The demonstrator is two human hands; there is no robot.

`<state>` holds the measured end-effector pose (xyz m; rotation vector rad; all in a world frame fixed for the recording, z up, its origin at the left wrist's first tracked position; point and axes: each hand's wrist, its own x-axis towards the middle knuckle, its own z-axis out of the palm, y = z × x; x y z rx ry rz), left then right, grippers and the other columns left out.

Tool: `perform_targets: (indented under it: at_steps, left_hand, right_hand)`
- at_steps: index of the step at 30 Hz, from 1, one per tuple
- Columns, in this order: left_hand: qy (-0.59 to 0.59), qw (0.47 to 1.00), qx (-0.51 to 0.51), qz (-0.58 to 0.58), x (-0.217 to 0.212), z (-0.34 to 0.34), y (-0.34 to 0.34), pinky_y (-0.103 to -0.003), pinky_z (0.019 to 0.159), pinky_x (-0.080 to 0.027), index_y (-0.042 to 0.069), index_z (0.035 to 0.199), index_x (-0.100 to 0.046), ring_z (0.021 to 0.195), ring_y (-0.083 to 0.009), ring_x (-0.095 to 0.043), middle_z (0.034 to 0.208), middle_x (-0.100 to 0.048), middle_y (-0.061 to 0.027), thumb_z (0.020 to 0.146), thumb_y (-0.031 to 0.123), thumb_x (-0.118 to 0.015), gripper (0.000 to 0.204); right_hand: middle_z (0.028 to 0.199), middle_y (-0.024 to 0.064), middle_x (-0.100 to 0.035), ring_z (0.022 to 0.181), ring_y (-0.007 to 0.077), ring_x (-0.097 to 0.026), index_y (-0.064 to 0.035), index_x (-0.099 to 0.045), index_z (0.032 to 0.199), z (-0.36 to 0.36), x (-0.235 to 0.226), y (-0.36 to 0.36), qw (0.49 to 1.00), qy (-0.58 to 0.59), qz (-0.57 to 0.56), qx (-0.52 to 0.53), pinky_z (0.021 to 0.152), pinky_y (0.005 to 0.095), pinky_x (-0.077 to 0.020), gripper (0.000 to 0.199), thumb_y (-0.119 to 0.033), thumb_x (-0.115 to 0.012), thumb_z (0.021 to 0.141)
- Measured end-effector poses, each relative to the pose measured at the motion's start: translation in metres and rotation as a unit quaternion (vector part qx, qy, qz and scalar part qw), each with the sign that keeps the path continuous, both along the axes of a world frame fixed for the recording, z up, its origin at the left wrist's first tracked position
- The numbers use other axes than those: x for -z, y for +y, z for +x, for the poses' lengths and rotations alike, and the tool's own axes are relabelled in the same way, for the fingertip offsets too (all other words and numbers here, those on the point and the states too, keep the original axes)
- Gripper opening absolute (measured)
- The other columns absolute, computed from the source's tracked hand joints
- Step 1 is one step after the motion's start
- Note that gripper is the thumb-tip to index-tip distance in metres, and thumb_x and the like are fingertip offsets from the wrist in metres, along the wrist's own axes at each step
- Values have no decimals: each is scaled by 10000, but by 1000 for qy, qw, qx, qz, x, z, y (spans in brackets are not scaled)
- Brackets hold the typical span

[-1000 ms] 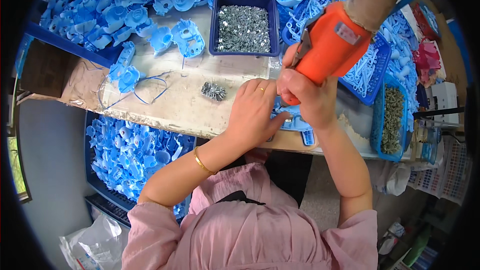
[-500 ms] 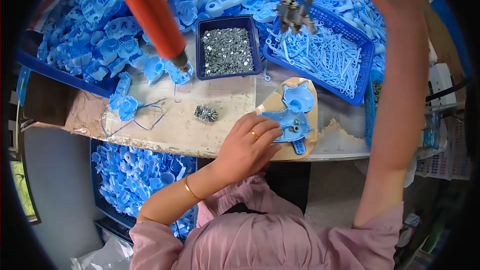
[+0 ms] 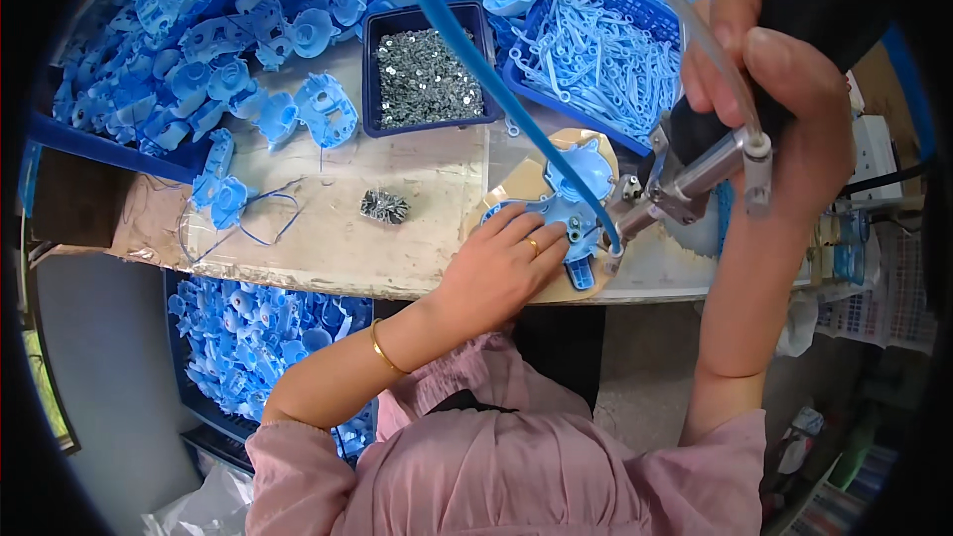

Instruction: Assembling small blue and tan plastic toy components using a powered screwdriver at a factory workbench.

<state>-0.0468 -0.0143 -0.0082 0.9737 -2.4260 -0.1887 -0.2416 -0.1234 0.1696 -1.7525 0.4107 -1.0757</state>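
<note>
A light-blue plastic shell (image 3: 584, 206) with a round, eared upper part lies on a tan board (image 3: 508, 185) at the table's front edge. My left hand (image 3: 504, 260) lies over its left side, fingers stretched out and pressing down. My right hand (image 3: 784, 89) is wrapped round the dark grip of a screwdriver with metal fittings (image 3: 700, 179) and hoses. The tool's metal nose slants down to the shell's right side; whether it touches cannot be made out. A blue hose (image 3: 496, 89) curves across to that nose.
A dark-blue tray of small screws (image 3: 429, 79) stands behind the board, beside a blue basket (image 3: 635, 2) of light-blue rods. Shells heap up at the back left (image 3: 213, 50). A small cluster of metal screws (image 3: 384, 205) sits on the table. Another crate of parts (image 3: 263, 337) is below.
My right hand has come down from the upper right with the screwdriver, bringing its nose to the shell. The orange tool at the upper left is out of view. My left hand stays on the shell.
</note>
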Motion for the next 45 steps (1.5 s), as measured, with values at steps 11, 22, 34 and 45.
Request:
perform_targets:
  at_steps: [11,22,34,45]
  left_hand:
    - [38,999,-20,-16,-1,-10,3,-415,1036,-420,45,1045,-645,1081,-247,-580,1145,-634,-73,835,150,-658,235]
    - [0,999,-12,-31,-23,-15,6,-439,998,-448,64,996,-643,1037,-275,-597,1141,-636,-90,800,130,-686,211]
    - [-143,874,-167,433,-155,211,112,-357,768,-515,24,1126,-636,891,-302,-671,1037,-698,-177,757,173,-758,416]
    - [-103,931,-180,299,-132,130,94,-426,756,-507,57,1143,-655,884,-354,-661,1017,-705,-149,807,170,-742,365]
  right_hand:
    - [720,62,-504,524,113,-462,51,-415,1252,18,18,28,990,-60,-73,104,485,229,-395,470,-72,-579,829]
    - [792,6,-582,675,77,-577,-27,-555,1124,0,-63,-1,987,-31,-87,135,600,227,-472,405,-302,-732,885]
    - [1085,133,-710,971,239,-690,-54,-662,1155,-266,91,-140,720,529,-67,444,844,361,-540,311,-73,-696,847]
    - [1188,121,-591,1075,374,-600,-88,-654,1043,-276,152,-156,606,615,-115,491,851,483,-513,235,-80,-693,812]
